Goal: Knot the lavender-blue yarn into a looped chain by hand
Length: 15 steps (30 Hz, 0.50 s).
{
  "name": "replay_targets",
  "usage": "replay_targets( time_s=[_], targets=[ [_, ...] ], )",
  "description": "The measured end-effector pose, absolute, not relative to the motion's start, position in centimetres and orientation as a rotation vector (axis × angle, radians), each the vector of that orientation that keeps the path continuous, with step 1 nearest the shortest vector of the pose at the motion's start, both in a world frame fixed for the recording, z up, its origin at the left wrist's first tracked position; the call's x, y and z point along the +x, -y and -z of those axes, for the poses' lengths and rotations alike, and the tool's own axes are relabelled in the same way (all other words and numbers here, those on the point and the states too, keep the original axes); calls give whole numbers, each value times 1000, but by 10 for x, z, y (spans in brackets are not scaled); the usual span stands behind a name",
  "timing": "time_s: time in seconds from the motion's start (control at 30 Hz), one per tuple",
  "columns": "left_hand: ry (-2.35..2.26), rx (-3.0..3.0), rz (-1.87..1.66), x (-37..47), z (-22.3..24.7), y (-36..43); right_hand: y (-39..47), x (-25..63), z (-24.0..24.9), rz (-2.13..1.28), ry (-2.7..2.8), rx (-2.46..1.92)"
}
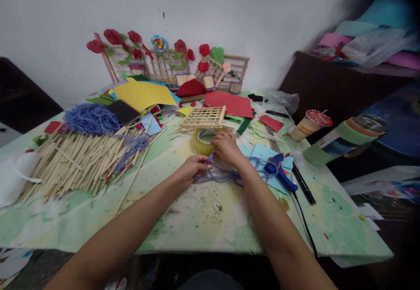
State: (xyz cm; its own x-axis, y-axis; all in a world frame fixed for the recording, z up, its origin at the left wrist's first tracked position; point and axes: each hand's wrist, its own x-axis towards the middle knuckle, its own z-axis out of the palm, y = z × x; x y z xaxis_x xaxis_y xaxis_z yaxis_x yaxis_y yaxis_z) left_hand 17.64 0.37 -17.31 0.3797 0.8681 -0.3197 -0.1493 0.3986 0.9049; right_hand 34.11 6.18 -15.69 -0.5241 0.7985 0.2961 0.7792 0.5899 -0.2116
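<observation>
Yarn point(215, 177) at 2 hands, a small lattice point(204, 117) just beyond.
From here, the lattice looks joined up, behind the tape roll point(198, 144); the yarn trails loose and many sticks point(78, 165) lie unassembled. The left hand point(189, 169) pinches yarn; the right hand point(227, 149) curls beside the roll, but I cannot tell what it grips.
</observation>
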Motion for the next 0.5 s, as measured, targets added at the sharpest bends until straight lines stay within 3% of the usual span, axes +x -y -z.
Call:
replay_targets(
  time_s=[0.5],
  targets=[
    [-1131,943,-786,162,162,-15,-64,352,158,-431,2080,-1080]
  ],
)
